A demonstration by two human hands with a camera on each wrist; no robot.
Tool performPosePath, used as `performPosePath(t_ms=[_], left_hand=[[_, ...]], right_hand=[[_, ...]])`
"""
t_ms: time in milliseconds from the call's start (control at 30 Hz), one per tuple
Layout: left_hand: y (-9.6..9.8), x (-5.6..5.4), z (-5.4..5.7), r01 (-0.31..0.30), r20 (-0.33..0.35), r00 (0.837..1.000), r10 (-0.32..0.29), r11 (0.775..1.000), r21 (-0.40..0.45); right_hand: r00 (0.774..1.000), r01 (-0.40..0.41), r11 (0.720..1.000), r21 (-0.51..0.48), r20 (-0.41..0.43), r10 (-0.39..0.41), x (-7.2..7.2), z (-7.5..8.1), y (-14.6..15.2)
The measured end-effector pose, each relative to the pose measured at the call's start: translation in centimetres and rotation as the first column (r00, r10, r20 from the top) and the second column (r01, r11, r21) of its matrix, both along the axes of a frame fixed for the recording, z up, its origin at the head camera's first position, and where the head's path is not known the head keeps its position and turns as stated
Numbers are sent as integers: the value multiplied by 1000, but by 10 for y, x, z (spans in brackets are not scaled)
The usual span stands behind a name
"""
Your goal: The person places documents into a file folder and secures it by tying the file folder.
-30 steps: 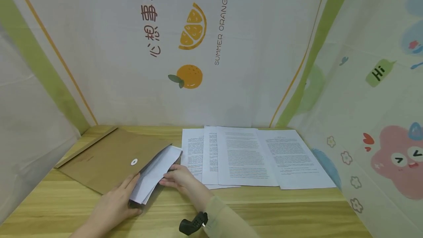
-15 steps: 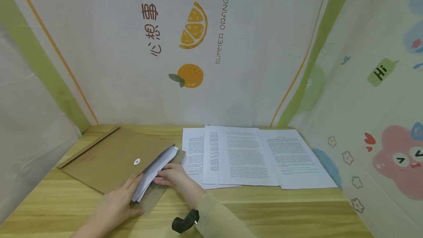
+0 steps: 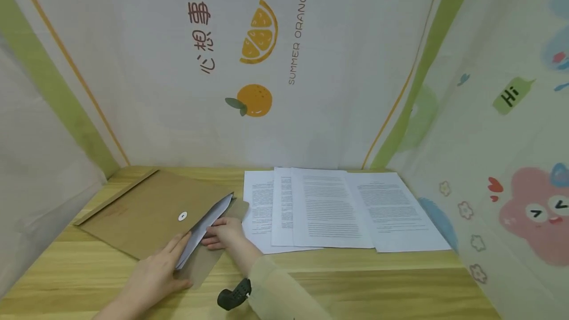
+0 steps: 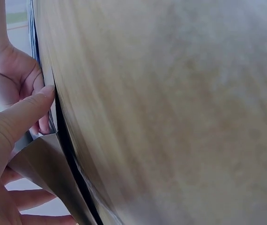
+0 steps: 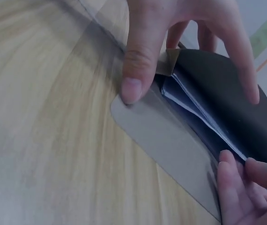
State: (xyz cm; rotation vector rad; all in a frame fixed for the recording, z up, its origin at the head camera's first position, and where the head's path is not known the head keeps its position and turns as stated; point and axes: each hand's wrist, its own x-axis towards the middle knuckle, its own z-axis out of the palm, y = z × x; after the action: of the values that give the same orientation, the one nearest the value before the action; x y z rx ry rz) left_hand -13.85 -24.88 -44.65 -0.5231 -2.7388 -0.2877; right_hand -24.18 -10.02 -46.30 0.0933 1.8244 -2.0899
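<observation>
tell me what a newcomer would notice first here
Probably the orange drawings on the cloth behind the table. Then the brown envelope at the table's left, white papers showing in its open mouth, with the left hand and right hand there. Overlapping printed sheets lie further right.

Wood-grain tabletop (image 3: 378, 283) — brown envelope (image 3: 142, 209), printed sheets (image 3: 331, 206)

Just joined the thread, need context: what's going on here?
A person is handling white papers at the mouth of a brown envelope on the table. The left grip holds the mouth's near corner; the right grip is at the papers, only a strip of which shows. More printed sheets lie to the right.
</observation>
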Motion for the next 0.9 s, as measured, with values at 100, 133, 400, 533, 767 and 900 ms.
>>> performPosePath(t_ms=[100,133,400,533,767,900], left_hand=[[0,1,1,-6,11,1000,6,1000,1],[-1,0,1,-7,15,1000,7,1000,0],[-1,0,1,0,26,1000,0,1000,-8],[-1,0,0,-4,61,998,4,1000,-3],[1,-1,-2,3,133,991,0,1000,-25],[4,-1,-3,-4,183,983,14,999,-52]], right_hand=[[999,32,999,35,-18,-31,0,-1,-2],[999,42,998,51,-26,-41,0,-2,-3],[996,78,984,160,-51,-71,0,-1,-6],[997,69,984,165,-39,-63,1,0,-6],[1000,21,993,120,-24,-18,1,-1,-3],[1000,-19,994,103,-18,21,3,-3,3]])
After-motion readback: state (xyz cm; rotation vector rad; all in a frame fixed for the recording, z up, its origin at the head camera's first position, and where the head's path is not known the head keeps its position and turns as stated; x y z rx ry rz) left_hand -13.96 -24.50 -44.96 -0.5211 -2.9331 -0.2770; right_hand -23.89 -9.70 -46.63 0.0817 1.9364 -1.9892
